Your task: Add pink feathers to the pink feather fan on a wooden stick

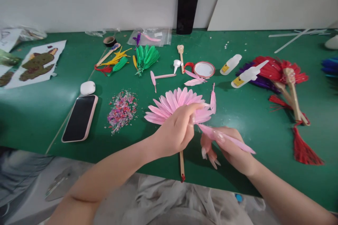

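Clasping the pink fan [173,102] in the left hand [179,128], apparently for steadiness, near the table's [34,123] front edge (handle [181,164] toward the body); pinching a pink feather [239,144] in the right hand [227,144], seemingly to control its angle.

Your left hand [178,128] held the pink feather fan [171,104] near its base, the wooden handle [181,163] pointing toward you. Your right hand [228,144] pinched a loose pink feather [239,143], one end just beside the fan's lower right edge. A heap of coloured flakes [123,110] lay to the left, near a pink-edged phone [80,117]. Farther back were green feathers [146,58]; to the right, a long-nosed white bottle [245,76] was beside a red feather fan [269,68].
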A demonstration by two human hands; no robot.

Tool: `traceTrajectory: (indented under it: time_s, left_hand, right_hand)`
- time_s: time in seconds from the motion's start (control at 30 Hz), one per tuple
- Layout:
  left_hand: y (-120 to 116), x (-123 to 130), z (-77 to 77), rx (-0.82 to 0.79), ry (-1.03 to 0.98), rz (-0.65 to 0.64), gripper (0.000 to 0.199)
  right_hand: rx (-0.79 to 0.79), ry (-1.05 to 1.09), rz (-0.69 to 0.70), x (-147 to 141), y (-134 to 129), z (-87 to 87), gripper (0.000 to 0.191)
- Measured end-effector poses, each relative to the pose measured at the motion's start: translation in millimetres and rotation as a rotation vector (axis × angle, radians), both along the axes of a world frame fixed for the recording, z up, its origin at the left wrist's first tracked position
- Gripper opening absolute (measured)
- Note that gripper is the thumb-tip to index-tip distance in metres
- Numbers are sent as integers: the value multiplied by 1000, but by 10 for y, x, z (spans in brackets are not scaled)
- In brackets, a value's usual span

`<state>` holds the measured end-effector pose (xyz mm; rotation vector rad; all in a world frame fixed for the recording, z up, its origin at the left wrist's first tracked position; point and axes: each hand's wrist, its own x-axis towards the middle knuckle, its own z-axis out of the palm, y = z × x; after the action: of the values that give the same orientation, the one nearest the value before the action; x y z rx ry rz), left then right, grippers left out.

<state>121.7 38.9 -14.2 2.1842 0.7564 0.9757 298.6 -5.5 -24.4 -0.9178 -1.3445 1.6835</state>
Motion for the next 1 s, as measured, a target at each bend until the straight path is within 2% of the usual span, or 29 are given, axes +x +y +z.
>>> traceTrajectory:
  time_s: [0.07,0.17,0.3,0.37,0.6,1.0]
  left_hand:
    - [-8,-4,8,-14,-6,-23,38]
    - [-9,5,10,-25,-29,-50,37]
    - [34,10,7,3,-100,58,28]
    - [59,2,2,40,-98,117,23]
    - [45,5,-45,144,46,139,9]
    - [17,69,-62,192,30,142,8]
  right_hand:
    - [22,-17,12,-8,8,17,47]
    - [-87,-71,-9,-38,18,63,54]
    - [-207,-58,-50,-62,3,84,60]
    - [-210,-15,-83,-63,-6,69,61]
    - [-230,133,-59,-72,7,72,61]
    - [-218,131,-14,-76,-25,117,56]
